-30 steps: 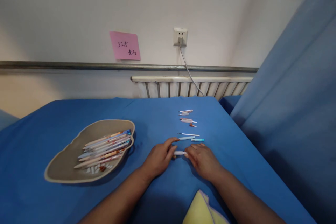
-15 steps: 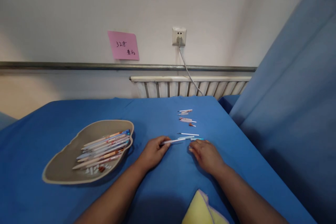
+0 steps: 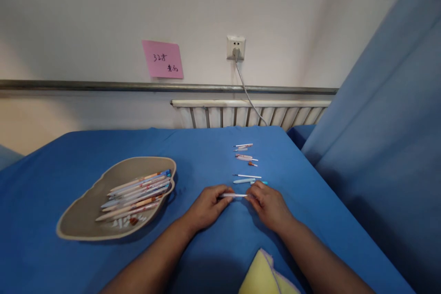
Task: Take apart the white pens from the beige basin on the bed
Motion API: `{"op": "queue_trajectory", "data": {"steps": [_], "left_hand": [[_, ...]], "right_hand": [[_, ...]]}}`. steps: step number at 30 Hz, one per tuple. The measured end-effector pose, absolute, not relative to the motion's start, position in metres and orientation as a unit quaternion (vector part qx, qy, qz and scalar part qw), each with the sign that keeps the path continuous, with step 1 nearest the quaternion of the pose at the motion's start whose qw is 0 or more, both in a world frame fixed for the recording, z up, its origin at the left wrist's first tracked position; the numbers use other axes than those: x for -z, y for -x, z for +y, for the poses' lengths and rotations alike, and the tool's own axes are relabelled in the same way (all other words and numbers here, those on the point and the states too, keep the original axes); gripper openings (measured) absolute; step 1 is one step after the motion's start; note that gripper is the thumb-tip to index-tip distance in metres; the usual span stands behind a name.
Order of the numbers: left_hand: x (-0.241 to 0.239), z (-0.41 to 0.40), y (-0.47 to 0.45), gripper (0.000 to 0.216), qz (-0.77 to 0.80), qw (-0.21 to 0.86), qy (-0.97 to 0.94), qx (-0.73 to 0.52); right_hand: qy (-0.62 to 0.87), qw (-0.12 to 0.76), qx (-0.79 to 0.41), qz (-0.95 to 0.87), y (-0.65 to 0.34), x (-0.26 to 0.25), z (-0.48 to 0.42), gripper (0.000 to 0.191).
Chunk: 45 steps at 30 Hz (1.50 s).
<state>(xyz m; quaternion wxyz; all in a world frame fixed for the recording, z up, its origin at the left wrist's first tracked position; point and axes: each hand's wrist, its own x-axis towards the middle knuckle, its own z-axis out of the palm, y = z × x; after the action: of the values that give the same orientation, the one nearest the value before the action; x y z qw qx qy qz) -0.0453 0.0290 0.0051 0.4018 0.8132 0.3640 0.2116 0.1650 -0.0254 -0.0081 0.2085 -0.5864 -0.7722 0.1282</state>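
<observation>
Between thumb and fingers, my left hand grips a slim whitish pen that points right, low over the cloth. The fingertips of my right hand are pinched at the pen's thin right end; whatever small piece they hold is hidden. Just beyond the hands lie a light blue pen barrel, a teal piece partly behind my right fingers, and a thin white refill. Farther back are pinkish pen parts, a small brown piece and another white refill.
Left on the blue cloth stands a beige tray holding several pens and small white and brown bits. A folded yellow cloth lies at the near edge. A blue curtain hangs on the right.
My left hand has brought the pen nearer and to the right. My right hand has come off the table surface to the pen's right end.
</observation>
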Motion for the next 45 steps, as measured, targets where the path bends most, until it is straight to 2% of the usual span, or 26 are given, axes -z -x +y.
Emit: {"op": "queue_trajectory", "data": {"steps": [7,20,29,37,41,45], "left_hand": [[0.003,0.047,0.058,0.025,0.429,0.368,-0.788,-0.246],[0.015,0.053,0.059,0.024,0.421,0.405,-0.774,-0.245],[0.016,0.042,0.048,0.024,0.424,0.388,-0.784,-0.233],[0.013,0.024,0.03,0.024,0.39,0.315,-0.839,-0.213],[0.011,0.023,0.029,0.03,0.358,0.27,-0.872,-0.196],[0.013,0.026,0.029,0.027,0.368,0.262,-0.87,-0.198]], "right_hand": [[0.601,0.204,-0.148,-0.759,-0.189,0.017,-0.016,0.014],[0.611,0.156,-0.175,-0.756,-0.211,0.023,-0.01,0.013],[0.608,0.142,-0.17,-0.762,-0.204,0.017,-0.014,0.014],[0.612,0.161,-0.163,-0.757,-0.203,0.016,-0.015,0.012],[0.622,0.197,-0.15,-0.743,-0.202,0.014,-0.016,0.022],[0.566,0.243,-0.195,-0.764,-0.194,0.014,-0.018,0.033]]}}
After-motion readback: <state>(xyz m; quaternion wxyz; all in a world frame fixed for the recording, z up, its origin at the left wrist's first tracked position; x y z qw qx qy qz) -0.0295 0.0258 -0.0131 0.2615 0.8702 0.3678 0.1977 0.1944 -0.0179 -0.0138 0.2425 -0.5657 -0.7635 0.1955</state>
